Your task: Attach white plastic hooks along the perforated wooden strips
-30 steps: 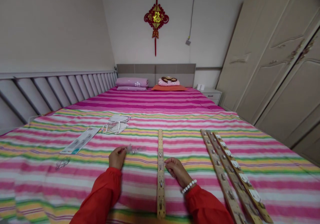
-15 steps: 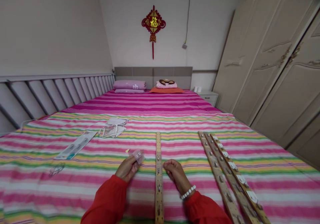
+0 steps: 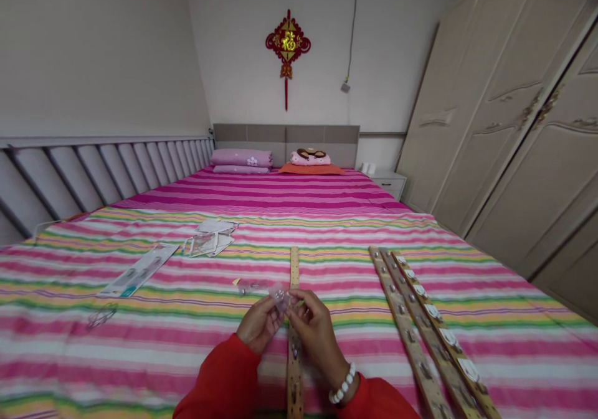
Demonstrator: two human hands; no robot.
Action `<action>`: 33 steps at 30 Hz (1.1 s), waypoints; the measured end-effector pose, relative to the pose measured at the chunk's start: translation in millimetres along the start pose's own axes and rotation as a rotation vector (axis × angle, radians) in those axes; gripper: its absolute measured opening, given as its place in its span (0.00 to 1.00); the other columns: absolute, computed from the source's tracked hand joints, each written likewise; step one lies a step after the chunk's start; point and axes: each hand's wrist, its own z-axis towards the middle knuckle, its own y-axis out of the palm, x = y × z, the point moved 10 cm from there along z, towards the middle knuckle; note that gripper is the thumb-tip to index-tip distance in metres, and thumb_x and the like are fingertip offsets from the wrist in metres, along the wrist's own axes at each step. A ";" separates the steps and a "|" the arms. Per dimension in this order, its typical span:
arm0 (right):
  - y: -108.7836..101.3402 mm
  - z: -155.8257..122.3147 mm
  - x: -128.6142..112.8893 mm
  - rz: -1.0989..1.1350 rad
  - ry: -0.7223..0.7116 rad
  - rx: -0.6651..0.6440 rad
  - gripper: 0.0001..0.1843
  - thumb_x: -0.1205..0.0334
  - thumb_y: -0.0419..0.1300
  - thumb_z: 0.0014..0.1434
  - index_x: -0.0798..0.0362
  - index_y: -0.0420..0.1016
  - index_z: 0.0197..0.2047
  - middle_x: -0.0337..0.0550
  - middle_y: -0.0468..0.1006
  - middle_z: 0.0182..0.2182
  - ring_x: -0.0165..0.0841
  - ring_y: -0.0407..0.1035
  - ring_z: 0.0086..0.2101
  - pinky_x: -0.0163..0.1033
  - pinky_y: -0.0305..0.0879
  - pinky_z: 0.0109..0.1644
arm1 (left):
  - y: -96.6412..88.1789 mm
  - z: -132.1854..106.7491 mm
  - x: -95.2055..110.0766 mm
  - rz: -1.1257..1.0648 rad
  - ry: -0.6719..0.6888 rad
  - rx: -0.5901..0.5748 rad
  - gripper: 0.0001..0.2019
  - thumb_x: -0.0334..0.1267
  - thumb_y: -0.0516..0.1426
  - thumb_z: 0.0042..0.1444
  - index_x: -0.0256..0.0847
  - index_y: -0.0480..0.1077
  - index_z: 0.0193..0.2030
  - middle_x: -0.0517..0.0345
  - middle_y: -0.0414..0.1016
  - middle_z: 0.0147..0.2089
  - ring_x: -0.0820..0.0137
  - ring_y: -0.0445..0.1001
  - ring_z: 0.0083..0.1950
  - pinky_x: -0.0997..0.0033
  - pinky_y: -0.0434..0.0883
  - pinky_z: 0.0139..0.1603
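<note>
The fingers of the left hand (image 3: 258,327) pinch a small clear packet (image 3: 280,297) from its left side; small shiny pieces show inside, too small to identify. The thumb and forefinger of the right hand (image 3: 316,330) close on the packet's right edge. A white bead bracelet (image 3: 343,385) sits on the right wrist.

The packet is held above a wooden strip (image 3: 294,375), which lies lengthwise on the bed below the hands, bearing holes and metal fittings. The step in hand is judged to be opening the packet or drawing out a piece. The next move appears to call for a firm left grip and a fine right pinch, so nothing spills.

Left of the hands, a second clear packet (image 3: 255,286) lies flat on the striped cover (image 3: 196,319), near a small yellow scrap (image 3: 236,281). Further left are a long blister card (image 3: 139,271), a tangle of thin loops (image 3: 101,315) and a loose white pile (image 3: 211,237). Well to the right, three fitted strips (image 3: 412,338) lie side by side; the outermost carries white discs (image 3: 433,312).
</note>
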 end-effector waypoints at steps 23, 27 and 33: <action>-10.2 34.8 48.7 0.388 0.395 -0.014 0.22 0.52 0.71 0.37 0.55 0.74 0.34 0.32 0.71 0.16 0.23 0.59 0.13 0.29 0.53 0.16 | 17.7 8.5 42.2 0.613 0.412 -0.122 0.16 0.47 0.67 0.35 0.37 0.75 0.28 0.57 0.77 0.27 0.71 0.72 0.29 0.73 0.68 0.30; -13.8 49.0 57.4 0.379 0.401 0.030 0.17 0.54 0.71 0.38 0.57 0.76 0.29 0.34 0.71 0.14 0.24 0.61 0.15 0.30 0.55 0.17 | 19.4 29.0 47.6 0.583 0.406 -0.073 0.17 0.47 0.67 0.33 0.37 0.74 0.27 0.58 0.75 0.25 0.72 0.72 0.27 0.74 0.68 0.29; -18.7 77.7 73.4 0.353 0.415 0.074 0.16 0.59 0.69 0.35 0.57 0.79 0.30 0.36 0.73 0.15 0.26 0.62 0.16 0.31 0.56 0.19 | 36.6 62.0 64.5 0.536 0.438 -0.047 0.17 0.44 0.68 0.29 0.36 0.73 0.26 0.61 0.73 0.22 0.75 0.69 0.24 0.75 0.67 0.28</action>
